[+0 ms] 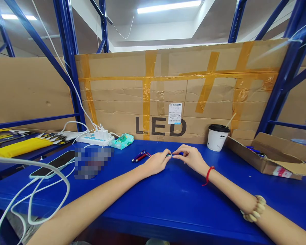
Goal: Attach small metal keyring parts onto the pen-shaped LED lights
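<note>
Blue table (168, 204), cardboard wall (168, 88); left hand (156, 162), right hand (191, 157) pinch blue pen (173, 155).

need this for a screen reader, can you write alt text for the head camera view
Two bare hands, left hand and right hand, pinch a small blue pen between them over a blue table. More pens lie left; a lidded paper cup stands right, before taped cardboard.

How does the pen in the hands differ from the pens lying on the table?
The blue pen is held between the left hand and right hand, lifted just off the blue table; the loose pens lie untouched to the left. The held one lies level; the loose ones slant. One loose pen looks red. All are slim.
</note>
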`<state>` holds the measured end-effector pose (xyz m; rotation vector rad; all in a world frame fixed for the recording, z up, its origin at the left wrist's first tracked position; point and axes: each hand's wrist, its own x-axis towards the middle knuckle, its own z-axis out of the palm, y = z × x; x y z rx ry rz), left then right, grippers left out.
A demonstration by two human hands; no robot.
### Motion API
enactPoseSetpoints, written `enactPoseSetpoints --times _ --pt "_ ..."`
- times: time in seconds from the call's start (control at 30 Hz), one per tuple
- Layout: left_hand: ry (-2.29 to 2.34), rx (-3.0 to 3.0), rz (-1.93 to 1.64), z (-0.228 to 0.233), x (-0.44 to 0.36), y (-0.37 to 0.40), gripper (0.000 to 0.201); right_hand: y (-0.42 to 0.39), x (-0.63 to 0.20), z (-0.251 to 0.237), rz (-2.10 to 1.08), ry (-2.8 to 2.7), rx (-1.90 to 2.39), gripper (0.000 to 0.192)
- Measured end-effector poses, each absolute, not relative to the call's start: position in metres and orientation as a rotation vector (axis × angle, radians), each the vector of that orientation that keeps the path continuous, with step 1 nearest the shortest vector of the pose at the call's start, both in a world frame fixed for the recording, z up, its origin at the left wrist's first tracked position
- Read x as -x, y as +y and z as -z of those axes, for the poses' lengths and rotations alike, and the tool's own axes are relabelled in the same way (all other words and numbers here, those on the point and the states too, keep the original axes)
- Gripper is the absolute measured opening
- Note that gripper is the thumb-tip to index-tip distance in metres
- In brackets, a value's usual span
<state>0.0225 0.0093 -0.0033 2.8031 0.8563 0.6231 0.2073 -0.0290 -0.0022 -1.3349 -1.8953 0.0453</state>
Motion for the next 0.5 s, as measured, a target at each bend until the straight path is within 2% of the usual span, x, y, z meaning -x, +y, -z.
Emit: enactPoseSetpoints --times 0.5 --pt "0.722 -2.819 -0.696 0.0066 -0.0202 0.0125 0.019 -0.0312 -0.2072 -0.0002 -0.014 -1.917 1.308 0.024"
